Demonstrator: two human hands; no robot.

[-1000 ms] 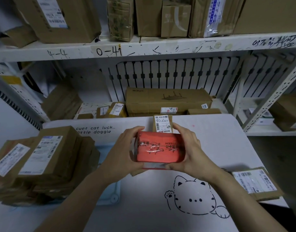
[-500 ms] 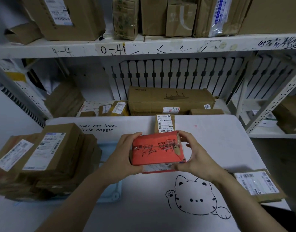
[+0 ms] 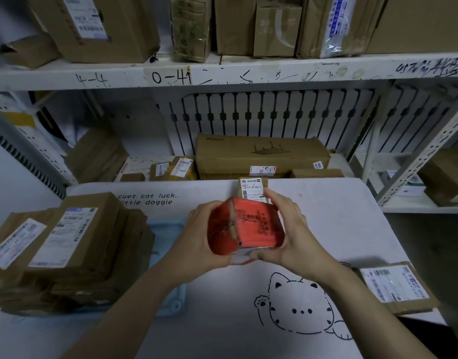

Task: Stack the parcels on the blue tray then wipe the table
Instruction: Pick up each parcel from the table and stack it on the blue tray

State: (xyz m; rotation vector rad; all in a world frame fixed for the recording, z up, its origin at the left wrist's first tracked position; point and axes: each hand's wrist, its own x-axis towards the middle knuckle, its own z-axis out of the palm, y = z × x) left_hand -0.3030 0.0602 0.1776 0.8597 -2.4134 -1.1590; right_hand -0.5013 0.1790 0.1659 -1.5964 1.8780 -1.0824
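Red parcel has been turned in the hands since a second ago: then a broad red face lay toward the camera, now it is rotated so a taped seam and one end face left, position over mid-bench about the same. Left grip is wrapped round the parcel's left end, fingers curled under it. Right grip holds the right side, thumb over the top edge. Both are grasping the red parcel, and it looks lifted clear of the bench, though the underside is hidden so I can't be sure. Blue tray sits at left on the bench, mostly buried under a stack of brown parcels several layers deep; only its right strip and near corner show bare. Progress, as a judgement: stacking is well along but not finished. The red parcel is near the tray but not yet on it. Still on the bench are a small labelled parcel just behind the hands at the far edge and a flat brown parcel at the near right edge, well apart from the tray. So about three items remain to move, then the wipe, which has not begun; no cloth in view. Stack leans a bit unevenly, so the red one probably needs a flat spot on top or the bare tray strip. Boxes on the shelf behind look like storage, not part of this.
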